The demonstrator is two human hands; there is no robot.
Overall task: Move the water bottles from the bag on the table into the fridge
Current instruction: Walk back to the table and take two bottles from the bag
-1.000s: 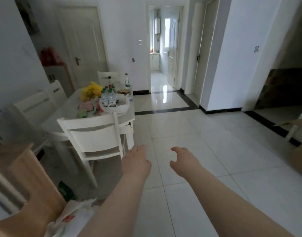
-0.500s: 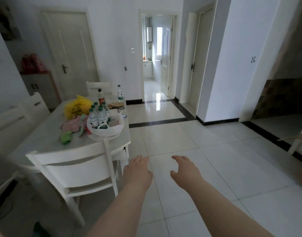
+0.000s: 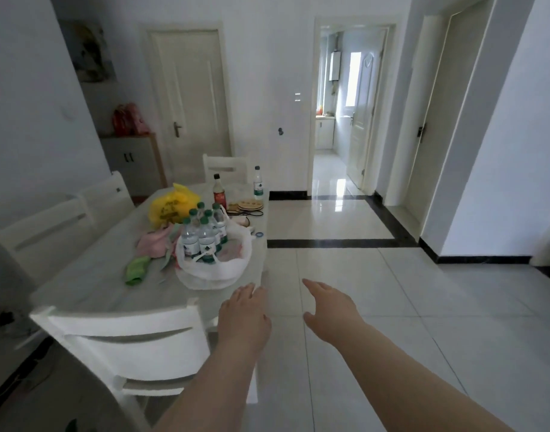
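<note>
We keep both hands, left hand [image 3: 244, 313] and right hand [image 3: 331, 307], spread and empty; the water bottles [image 3: 203, 233] at centre-left look heavy, so we should grasp their stiff bodies, not the soft plastic bag [image 3: 211, 272].

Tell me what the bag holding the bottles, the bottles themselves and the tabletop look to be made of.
White bag: thin plastic film, crumpled and slightly see-through at the rim. Water bottles: clear plastic, glossy, with green caps and paper-like labels. Table: smooth pale top with a dull sheen, possibly stone, glass or laminate; the image does not settle it.
</note>
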